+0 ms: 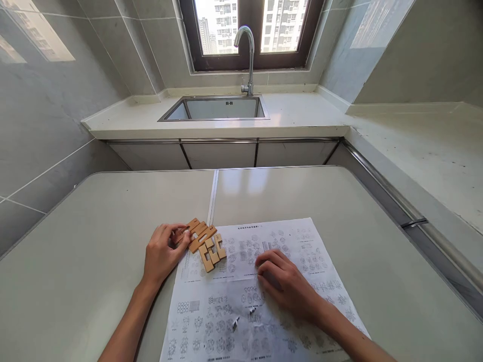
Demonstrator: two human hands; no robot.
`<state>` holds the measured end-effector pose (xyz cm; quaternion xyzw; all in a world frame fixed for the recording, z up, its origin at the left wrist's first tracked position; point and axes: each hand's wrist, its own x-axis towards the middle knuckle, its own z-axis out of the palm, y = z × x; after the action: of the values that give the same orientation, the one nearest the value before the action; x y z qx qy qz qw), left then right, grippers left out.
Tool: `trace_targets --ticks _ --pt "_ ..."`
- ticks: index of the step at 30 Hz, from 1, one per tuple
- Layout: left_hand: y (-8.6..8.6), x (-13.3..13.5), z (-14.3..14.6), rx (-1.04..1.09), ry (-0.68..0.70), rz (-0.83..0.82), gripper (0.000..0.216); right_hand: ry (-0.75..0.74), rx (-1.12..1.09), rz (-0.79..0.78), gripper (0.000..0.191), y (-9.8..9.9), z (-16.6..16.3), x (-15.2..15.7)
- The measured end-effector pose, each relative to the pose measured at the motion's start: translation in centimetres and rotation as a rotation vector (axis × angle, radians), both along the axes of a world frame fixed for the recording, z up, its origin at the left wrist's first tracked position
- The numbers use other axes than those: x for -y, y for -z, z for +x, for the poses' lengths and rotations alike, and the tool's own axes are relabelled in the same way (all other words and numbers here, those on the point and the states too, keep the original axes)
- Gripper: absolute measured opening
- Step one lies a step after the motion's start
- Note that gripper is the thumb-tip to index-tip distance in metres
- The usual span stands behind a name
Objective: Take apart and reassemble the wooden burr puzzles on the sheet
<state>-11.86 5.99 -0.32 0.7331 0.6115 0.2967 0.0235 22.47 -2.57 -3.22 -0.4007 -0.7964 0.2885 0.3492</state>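
Several flat notched wooden puzzle pieces (204, 244) lie side by side, overlapping the upper left corner of a printed sheet (234, 286). Some are darker brown and carry small numbers; the lower ones are paler. My left hand (166, 249) is closed at the left end of the group, thumb and fingers on the brown pieces. Its curled fingertips are partly hidden. On the right half of the sheet rests my right hand (285, 284), fingers loosely bent, a gap between thumb and fingers, holding nothing. Small line drawings of assembled shapes cover the paper.
The sheet has two small torn spots (236, 323) near its middle. It lies on a pale table (94, 251) with a seam down the centre. Beyond stands a white counter (302, 110) with a sink (217, 119) and a tap (251, 60) below a window.
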Motion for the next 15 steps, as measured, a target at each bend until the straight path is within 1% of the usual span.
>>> trace_targets --ticks 3,8,11,15 --pt "0.2 -0.2 -0.1 -0.051 0.033 0.033 0.028 0.006 0.002 -0.001 0.02 -0.1 0.0 0.0" --pt "1.0 0.0 0.1 -0.146 -0.009 0.078 0.033 0.01 0.009 0.013 0.019 -0.2 0.0 0.0" --pt "1.0 0.0 0.6 -0.164 -0.03 0.041 0.042 0.006 0.008 0.016 0.019 -0.2 0.1 0.0" --pt "0.3 -0.3 1.1 -0.162 -0.071 -0.05 0.05 0.0 0.004 0.024 0.019 0.1 0.2 -0.1"
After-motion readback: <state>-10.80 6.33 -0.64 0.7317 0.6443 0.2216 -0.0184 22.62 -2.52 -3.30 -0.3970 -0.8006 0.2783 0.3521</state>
